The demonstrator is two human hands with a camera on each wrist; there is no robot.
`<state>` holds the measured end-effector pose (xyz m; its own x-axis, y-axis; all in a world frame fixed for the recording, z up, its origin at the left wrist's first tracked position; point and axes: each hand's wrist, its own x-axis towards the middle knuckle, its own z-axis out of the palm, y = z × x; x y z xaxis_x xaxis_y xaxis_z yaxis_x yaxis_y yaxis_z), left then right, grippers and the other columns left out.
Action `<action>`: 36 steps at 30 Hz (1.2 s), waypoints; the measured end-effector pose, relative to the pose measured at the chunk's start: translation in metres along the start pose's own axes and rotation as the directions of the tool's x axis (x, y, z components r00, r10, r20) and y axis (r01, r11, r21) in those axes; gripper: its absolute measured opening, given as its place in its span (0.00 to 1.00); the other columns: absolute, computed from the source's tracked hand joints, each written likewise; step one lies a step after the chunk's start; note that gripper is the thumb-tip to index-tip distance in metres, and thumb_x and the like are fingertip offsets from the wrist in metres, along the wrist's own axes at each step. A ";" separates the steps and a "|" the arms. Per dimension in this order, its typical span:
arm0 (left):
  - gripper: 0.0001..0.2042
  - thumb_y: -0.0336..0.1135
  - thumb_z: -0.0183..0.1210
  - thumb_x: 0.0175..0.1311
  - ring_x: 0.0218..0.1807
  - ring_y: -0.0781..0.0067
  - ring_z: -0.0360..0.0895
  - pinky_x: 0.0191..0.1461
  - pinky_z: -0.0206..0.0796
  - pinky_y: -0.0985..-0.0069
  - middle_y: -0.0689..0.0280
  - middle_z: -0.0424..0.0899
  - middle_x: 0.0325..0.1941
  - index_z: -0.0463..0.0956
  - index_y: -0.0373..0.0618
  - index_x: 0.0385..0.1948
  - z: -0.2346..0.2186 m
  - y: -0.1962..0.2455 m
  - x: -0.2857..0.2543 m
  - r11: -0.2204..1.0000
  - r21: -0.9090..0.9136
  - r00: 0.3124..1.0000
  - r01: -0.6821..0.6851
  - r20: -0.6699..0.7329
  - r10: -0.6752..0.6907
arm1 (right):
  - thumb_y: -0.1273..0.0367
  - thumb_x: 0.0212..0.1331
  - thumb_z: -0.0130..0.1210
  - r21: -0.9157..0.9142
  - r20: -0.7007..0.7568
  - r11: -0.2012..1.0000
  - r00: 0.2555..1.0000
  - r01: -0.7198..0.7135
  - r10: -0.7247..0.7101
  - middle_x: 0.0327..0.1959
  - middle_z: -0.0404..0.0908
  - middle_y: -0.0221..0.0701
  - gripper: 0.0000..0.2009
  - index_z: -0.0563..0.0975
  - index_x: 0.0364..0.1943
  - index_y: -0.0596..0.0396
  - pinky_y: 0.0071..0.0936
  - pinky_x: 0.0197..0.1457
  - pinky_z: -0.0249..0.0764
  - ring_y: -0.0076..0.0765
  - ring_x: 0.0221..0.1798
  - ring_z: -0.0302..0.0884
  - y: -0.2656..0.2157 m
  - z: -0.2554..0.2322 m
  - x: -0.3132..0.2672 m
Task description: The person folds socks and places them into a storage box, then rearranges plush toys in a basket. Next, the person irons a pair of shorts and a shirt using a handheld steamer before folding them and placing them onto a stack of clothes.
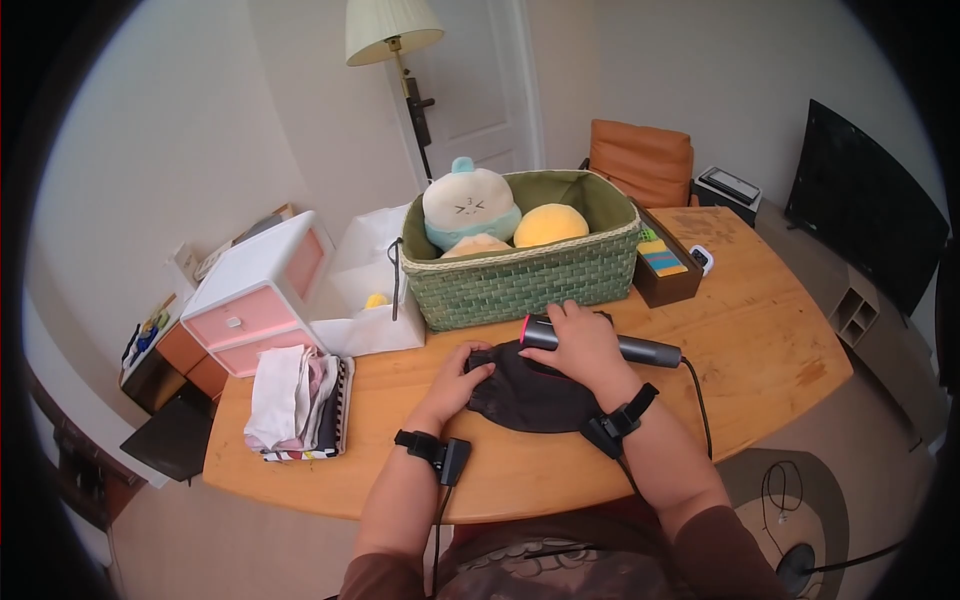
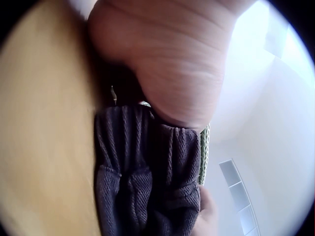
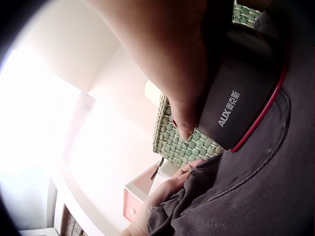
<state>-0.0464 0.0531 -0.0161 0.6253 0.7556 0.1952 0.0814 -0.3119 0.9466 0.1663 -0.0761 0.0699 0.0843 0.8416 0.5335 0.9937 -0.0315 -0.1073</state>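
Observation:
My right hand [image 1: 583, 345] grips a dark handheld garment steamer [image 1: 648, 350], its fingers and thumb wrapped round the body. In the right wrist view the red-rimmed head of the steamer [image 3: 241, 93], lettered AUX, lies right at the dark cloth. That cloth is a dark garment [image 1: 530, 402] with a gathered, ribbed edge [image 2: 125, 137], spread on the table before me. At its left edge my left hand [image 1: 460, 382] holds the fabric between thumb and fingers; some fingertips are hidden by folds.
Behind the garment stands a green woven basket [image 1: 520, 290] of plush toys. To the left are a pink-and-white drawer unit [image 1: 250, 310], a white box [image 1: 375, 330] and a folded clothes stack [image 1: 295, 405]. A brown box [image 1: 665, 285] stands right; the steamer's cord [image 1: 700, 405] runs off the table's front.

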 end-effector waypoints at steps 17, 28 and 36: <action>0.15 0.34 0.61 0.57 0.50 0.56 0.76 0.56 0.67 0.67 0.56 0.81 0.45 0.76 0.40 0.46 0.000 0.003 0.002 0.989 0.145 0.999 -0.013 -0.029 0.018 | 0.47 0.40 0.72 0.100 0.349 0.969 0.920 -0.228 0.180 0.36 0.83 0.44 0.33 0.79 0.46 0.56 0.40 0.47 0.76 0.52 0.41 0.81 0.044 -0.036 -0.023; 0.16 0.38 0.60 0.62 0.57 0.51 0.73 0.62 0.63 0.64 0.53 0.79 0.50 0.76 0.39 0.47 0.006 0.026 -0.010 0.947 0.316 0.994 -0.058 -0.073 0.085 | 0.48 0.45 0.69 0.093 0.075 0.987 0.990 -0.130 0.123 0.37 0.84 0.39 0.30 0.79 0.48 0.52 0.39 0.43 0.76 0.49 0.41 0.81 0.042 -0.022 -0.028; 0.15 0.38 0.60 0.64 0.57 0.52 0.73 0.62 0.63 0.65 0.53 0.79 0.51 0.76 0.39 0.48 0.006 0.028 -0.012 0.947 0.313 0.993 -0.073 -0.066 0.098 | 0.47 0.46 0.67 0.154 0.056 0.985 0.996 -0.077 0.069 0.34 0.83 0.38 0.28 0.79 0.46 0.51 0.39 0.41 0.76 0.48 0.38 0.82 0.052 -0.016 -0.027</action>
<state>-0.0464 0.0318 0.0070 0.5774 0.7578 0.3038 0.2744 -0.5306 0.8020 0.2173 -0.1090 0.0633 0.1483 0.8663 0.4770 0.9611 -0.0126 -0.2760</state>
